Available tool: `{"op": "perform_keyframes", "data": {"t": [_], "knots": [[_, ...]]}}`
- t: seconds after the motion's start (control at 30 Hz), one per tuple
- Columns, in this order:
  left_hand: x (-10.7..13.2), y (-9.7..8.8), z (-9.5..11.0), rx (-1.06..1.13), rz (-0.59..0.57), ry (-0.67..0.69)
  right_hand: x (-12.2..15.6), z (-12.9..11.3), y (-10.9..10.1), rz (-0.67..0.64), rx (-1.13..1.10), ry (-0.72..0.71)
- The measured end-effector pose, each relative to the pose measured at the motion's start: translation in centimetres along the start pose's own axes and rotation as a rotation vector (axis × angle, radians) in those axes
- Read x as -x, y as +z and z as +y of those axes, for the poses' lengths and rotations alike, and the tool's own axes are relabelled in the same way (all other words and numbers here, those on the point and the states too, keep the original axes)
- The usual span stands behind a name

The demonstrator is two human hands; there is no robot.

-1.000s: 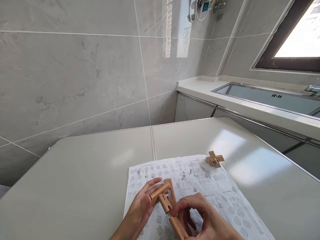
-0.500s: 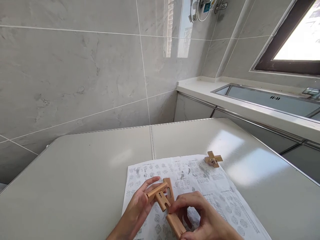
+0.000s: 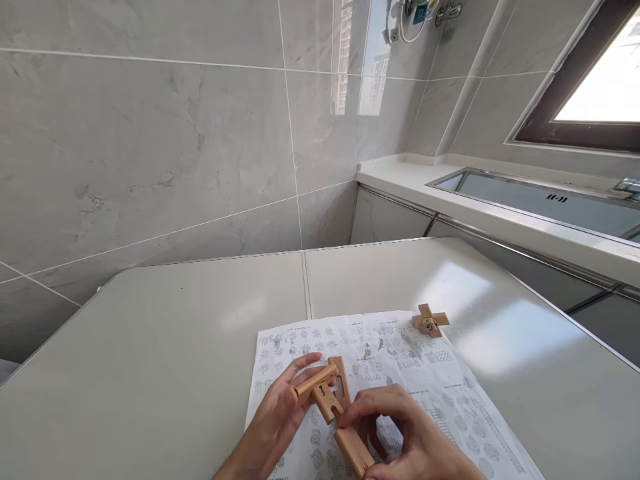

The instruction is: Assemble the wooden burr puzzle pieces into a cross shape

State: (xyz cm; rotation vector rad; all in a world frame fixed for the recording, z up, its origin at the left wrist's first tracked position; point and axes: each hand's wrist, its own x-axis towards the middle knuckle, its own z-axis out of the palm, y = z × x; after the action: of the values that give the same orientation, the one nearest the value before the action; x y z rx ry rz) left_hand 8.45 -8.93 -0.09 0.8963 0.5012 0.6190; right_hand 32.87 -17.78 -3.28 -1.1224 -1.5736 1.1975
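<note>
My left hand [image 3: 273, 423] is closed round wooden puzzle pieces, thumb in front and fingers behind. One bar [image 3: 315, 384] lies slantwise across its grip. Below that bar juts a notched piece [image 3: 326, 402] with a dark mark like a 3. Just beyond stands a slotted wooden piece [image 3: 339, 373], its lower part hidden. My right hand [image 3: 413, 433] pinches a longer wooden puzzle piece [image 3: 353, 451] between thumb and fingers, close to the notched end. Whether the pieces of both hands touch, I cannot tell.
Under both hands lies a printed sheet [image 3: 400, 373] with small diagrams. At its far right corner sits a cross-shaped wooden puzzle [image 3: 430, 321]. The pale table [image 3: 150, 360] reaches toward a tiled wall. A counter with a sink [image 3: 540, 200] runs along the right.
The whole view has shifted a little to the left. Both hands and the wooden pieces keep nearly the same pose.
</note>
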Motion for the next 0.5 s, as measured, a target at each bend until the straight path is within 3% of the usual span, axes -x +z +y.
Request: {"op": "perform_keyframes", "data": {"t": [0.5], "knots": [[0.16,0.20,0.35,-0.015,0.009,-0.034,-0.15,0.92,-0.45,-0.059,-0.071,-0.038]]}}
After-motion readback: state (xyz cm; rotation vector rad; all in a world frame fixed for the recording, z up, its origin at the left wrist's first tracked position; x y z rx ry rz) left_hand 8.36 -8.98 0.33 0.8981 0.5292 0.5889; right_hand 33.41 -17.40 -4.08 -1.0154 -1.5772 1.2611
